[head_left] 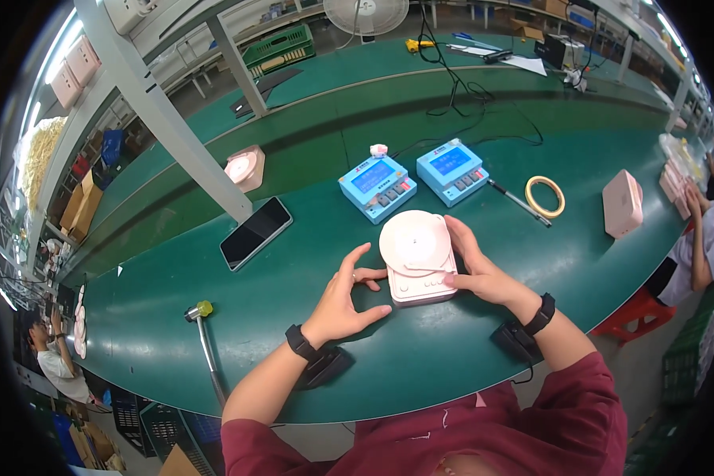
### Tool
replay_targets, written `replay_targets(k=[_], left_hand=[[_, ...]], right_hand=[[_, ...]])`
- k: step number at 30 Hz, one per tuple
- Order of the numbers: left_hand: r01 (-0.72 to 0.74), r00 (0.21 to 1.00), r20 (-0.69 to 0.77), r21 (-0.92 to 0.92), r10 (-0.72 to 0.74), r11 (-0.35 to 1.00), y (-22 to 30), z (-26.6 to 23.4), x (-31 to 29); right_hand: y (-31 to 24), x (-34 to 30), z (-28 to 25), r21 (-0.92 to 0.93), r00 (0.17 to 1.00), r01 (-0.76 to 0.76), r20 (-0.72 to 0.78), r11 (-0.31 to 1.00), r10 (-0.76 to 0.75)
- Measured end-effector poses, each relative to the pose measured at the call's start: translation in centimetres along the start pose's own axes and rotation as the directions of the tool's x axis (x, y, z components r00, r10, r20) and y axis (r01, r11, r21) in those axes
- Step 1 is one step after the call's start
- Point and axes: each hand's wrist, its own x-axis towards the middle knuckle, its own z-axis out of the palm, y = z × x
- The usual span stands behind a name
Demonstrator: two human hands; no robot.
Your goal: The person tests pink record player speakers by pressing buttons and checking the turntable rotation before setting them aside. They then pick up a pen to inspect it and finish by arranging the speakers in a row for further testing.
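Observation:
A small pale pink player-like device with a round disc on top (415,244) rests on the green table in front of me, small round buttons along its near part. My right hand (484,274) is on its right side: the fingers lie along that edge and the thumb presses the top near the buttons. To the left of the device, my left hand (345,297) has its fingers apart and curved toward it, with nothing in the grasp. Two blue boxes with screens and keys, one left (378,186) and one right (452,172), stand just beyond the device.
A dark-screened phone (255,233) lies at left, and a hammer with a yellow head (205,341) nearer me. A pen (520,203), a tape roll (545,197) and another pink device (623,204) are at right. A metal post (178,119) rises at left. Other people work at both sides.

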Motion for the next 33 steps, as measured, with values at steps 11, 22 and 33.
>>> replay_targets(k=[11, 22, 33], left_hand=[[-0.012, 0.969, 0.235, -0.257, 0.075, 0.966, 1.4, 1.0, -0.4], [-0.010, 0.980, 0.190, -0.270, 0.064, 0.963, 1.0, 0.9, -0.5], [0.015, 0.981, 0.190, -0.243, 0.033, 0.970, 1.1, 1.1, -0.5]], right_hand=[[-0.9, -0.1, -2.0, 0.040, 0.997, -0.023, 0.071, 0.999, 0.020], [-0.6, 0.0, -1.5, 0.077, 0.998, -0.021, 0.053, 0.997, 0.016], [0.3, -0.2, -1.4, -0.059, 1.000, -0.025, 0.002, 0.998, 0.026]])
